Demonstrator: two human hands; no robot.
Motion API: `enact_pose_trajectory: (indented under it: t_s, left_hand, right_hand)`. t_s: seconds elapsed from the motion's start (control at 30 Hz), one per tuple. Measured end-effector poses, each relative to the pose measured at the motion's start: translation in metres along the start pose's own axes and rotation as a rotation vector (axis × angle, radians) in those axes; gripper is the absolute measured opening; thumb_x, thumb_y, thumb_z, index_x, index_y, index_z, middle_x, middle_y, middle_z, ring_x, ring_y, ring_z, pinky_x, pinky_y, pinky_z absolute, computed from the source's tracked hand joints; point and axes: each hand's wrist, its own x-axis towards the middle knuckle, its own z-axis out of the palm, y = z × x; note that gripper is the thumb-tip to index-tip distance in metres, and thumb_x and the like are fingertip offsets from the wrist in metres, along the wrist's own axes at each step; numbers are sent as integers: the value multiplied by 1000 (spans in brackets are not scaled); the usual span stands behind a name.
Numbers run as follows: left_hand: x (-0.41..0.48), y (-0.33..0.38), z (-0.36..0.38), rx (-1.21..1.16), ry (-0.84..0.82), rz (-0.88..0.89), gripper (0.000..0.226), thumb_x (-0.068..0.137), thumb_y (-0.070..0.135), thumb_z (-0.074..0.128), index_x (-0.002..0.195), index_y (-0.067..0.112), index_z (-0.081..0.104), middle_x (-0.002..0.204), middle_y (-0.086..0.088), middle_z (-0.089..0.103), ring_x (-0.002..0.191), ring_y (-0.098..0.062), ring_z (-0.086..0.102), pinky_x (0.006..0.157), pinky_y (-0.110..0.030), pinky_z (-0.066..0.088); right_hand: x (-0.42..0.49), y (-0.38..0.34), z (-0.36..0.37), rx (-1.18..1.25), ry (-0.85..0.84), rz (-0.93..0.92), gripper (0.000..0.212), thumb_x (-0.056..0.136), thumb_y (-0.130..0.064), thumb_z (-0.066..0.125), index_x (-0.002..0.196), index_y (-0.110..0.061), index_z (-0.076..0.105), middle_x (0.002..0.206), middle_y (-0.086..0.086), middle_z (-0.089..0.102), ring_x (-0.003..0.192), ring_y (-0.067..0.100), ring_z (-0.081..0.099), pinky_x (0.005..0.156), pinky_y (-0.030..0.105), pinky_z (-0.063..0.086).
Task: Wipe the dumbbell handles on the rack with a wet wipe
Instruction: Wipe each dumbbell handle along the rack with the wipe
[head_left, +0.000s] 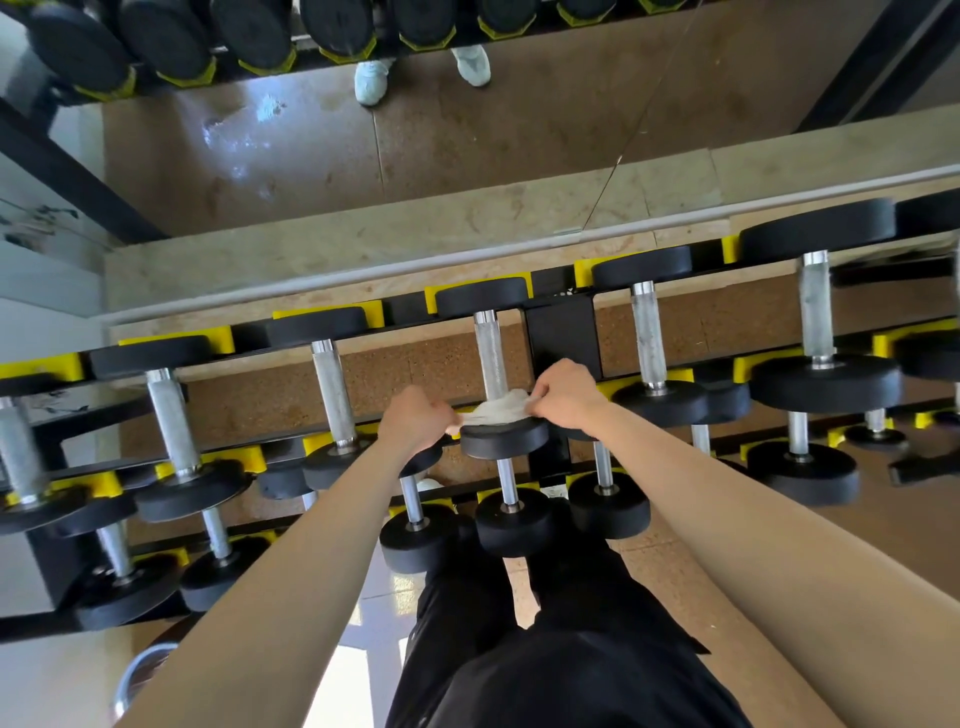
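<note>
Both hands hold the wipe in the head view: the left hand and right hand each pinch one end, stretching it round the near end of a top-tier handle on the rack. Pulled too hard, the thin wipe may tear or slip from a pinch, and the handle's far stretch could get missed.

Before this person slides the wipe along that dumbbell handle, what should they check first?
1. Left hand grips one end of the wipe: ok.
2. Right hand pinches the other end: ok.
3. Wipe sits against the handle, at its near end: ok.
4. Wipe goes fully round the handle: cannot tell.
5. Dumbbell rests in its yellow cradle: ok.
6. Wipe is damp enough: cannot tell.
</note>
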Motion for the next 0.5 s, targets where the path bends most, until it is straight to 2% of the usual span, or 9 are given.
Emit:
enact_pose_trajectory:
  t_s: [0.1, 0.17, 0.23, 0.3, 0.37, 0.43, 0.5]
  left_hand:
    - [-6, 11, 0, -55, -87, 121, 12, 90, 22, 71, 91, 13, 79, 89, -3, 72, 85, -17, 65, 79, -36, 57]
    - [-5, 8, -3, -59, -2, 53, 15, 92, 24, 67, 91, 11, 75, 88, -5, 71, 85, -21, 66, 78, -39, 58]
    - [-5, -1, -8, -190, 151, -88, 19, 93, 28, 62, 80, 14, 65, 79, -5, 65, 79, -25, 64, 70, -35, 52]
    - [-4, -9, -16, -493, 317, -193, 20, 94, 30, 59, 79, 16, 61, 76, -4, 62, 79, -26, 62, 70, -34, 47]
    - [-1, -12, -26, -874, 393, -206, 17, 95, 25, 56, 96, 10, 65, 85, -5, 65, 85, -23, 64, 71, -32, 53]
    - [3, -8, -33, -1172, 373, -167, 16, 97, 17, 54, 107, 8, 63, 98, -9, 69, 90, -19, 68, 76, -29, 59]
    - [6, 1, -33, -1318, 279, -113, 14, 98, 12, 52, 108, 9, 61, 111, -14, 69, 101, -23, 70, 90, -35, 59]
  right_hand:
    - [4, 15, -5, -20, 66, 124, 23, 82, -27, 79, 94, -8, 76, 87, 5, 72, 78, 16, 67, 61, 22, 50]
    - [2, 14, -4, -30, 36, 82, 24, 83, -32, 79, 93, -10, 77, 89, 4, 73, 80, 16, 67, 65, 24, 52]
    - [-1, 8, -1, 19, 5, -39, 16, 88, -25, 74, 99, -13, 78, 99, 2, 74, 92, 16, 67, 81, 28, 55]
    - [-5, 1, 1, 145, 27, -95, 18, 90, -13, 69, 106, -14, 77, 107, 0, 72, 100, 14, 66, 93, 30, 54]
    - [-2, 2, -1, 329, 86, -36, 18, 90, -8, 67, 104, -15, 77, 103, 0, 73, 93, 13, 65, 88, 30, 55]
    - [1, 3, -5, 559, 104, 67, 15, 91, -7, 66, 97, -17, 76, 99, 5, 74, 82, 15, 66, 75, 28, 57]
    - [4, 0, -11, 813, 68, 175, 14, 93, -8, 64, 104, -12, 73, 106, 14, 73, 84, 19, 69, 71, 28, 59]
